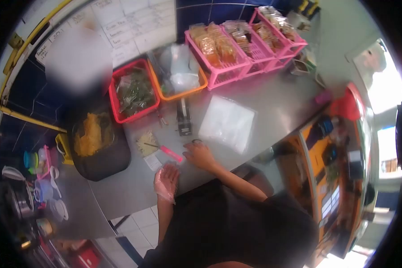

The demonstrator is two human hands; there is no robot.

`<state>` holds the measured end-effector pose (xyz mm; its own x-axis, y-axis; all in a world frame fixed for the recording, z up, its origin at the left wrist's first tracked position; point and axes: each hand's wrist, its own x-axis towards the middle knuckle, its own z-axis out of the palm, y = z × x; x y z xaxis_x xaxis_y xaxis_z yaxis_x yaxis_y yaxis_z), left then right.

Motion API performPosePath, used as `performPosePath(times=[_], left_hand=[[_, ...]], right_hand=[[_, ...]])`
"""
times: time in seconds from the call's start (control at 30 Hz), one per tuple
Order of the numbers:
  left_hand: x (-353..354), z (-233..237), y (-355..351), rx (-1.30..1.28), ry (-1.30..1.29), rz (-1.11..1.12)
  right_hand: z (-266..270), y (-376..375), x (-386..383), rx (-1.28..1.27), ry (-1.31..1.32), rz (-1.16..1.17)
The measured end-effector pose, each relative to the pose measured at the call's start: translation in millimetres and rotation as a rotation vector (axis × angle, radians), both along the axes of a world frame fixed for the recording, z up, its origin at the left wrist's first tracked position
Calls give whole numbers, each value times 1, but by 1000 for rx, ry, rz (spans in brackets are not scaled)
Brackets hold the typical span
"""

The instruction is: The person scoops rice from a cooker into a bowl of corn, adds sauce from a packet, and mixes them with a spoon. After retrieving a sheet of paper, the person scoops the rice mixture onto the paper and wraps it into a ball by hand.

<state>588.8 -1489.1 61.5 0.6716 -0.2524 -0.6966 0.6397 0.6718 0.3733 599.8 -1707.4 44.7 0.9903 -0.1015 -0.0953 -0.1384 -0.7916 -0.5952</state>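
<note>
Two hands are near the brushed-metal tabletop (pixel 138 192): the left hand (pixel 166 181), in a thin, crinkled clear glove, turns its palm up, fingers loosely curled, nothing visible in it; the bare right hand (pixel 200 155) has half-bent fingers, and whether it grips anything cannot be told. Just beyond the left lies a slim-bladed, pink-handled tool (pixel 171 153), near pale, stringy shreds (pixel 145 139). Glossy, squarish plastic sheets (pixel 228 123) lie beyond the right.

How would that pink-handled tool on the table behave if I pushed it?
The pink-handled tool looks slim and straight, so it's probably light and stiff. On the smooth-looking metal table, it may slide easily. Its thin end reaches the pale shreds, so a push might disturb some.
</note>
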Motion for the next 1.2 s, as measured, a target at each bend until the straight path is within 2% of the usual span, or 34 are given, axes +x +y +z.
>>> performPosePath(times=[0.07, 0.1, 0.13, 0.17, 0.2, 0.23, 0.3, 0.33, 0.37, 0.4, 0.43, 0.47, 0.57, 0.63, 0.7, 0.73, 0.8, 0.9, 1.03, 1.1, 1.2], left_hand=[[-5, -29, -22, 98, -4, 14], [-10, -45, -35, 170, -16, 7], [-12, -53, -49, 178, -5, 25], [-14, -59, -68, 459, -86, -77], [-19, -66, -85, 741, -159, -186], [-24, -72, -98, 751, -135, -174], [-18, -81, -132, 1265, -504, -158], [-3, -42, -153, 1386, -330, -250], [7, -22, -167, 1393, -314, -232], [14, -8, -180, 1560, -306, -291], [19, 6, -190, 1724, -297, -355], [26, 22, -199, 1744, -225, -412], [31, 26, -209, 1747, -206, -432], [27, 23, -211, 1744, -190, -397], [18, 20, -212, 1741, -183, -370], [12, 18, -212, 1777, -246, -331], [4, 24, -209, 1827, -321, -294], [4, 35, -211, 1703, -308, -261], [8, 31, -209, 1748, -433, -194], [17, 34, -208, 1764, -469, -182], [21, 51, -208, 1775, -526, -192]], right_hand=[[15, -26, 9, 196, -143, -68], [29, -45, 15, 205, -127, -51], [45, -67, 30, 250, -149, -128], [60, -92, 49, 291, -173, -203], [72, -120, 73, 159, -366, -215], [82, -148, 97, 31, -553, -227], [101, -201, 154, -198, -587, -310], [115, -221, 178, -268, -529, -330], [128, -235, 198, -343, -475, -350], [130, -244, 214, -337, -476, -329], [133, -251, 229, -405, -310, -330], [134, -257, 241, -473, -148, -334], [125, -257, 264, -589, -44, -291], [118, -261, 267, -480, 11, -285], [110, -265, 265, -479, -222, -329], [108, -271, 268, -473, -224, -338], [106, -280, 273, -269, -202, -313], [95, -291, 283, -150, -171, -314], [99, -288, 287, -220, -185, -375], [106, -287, 285, -77, -236, -418], [99, -296, 281, -34, -402, -362]])
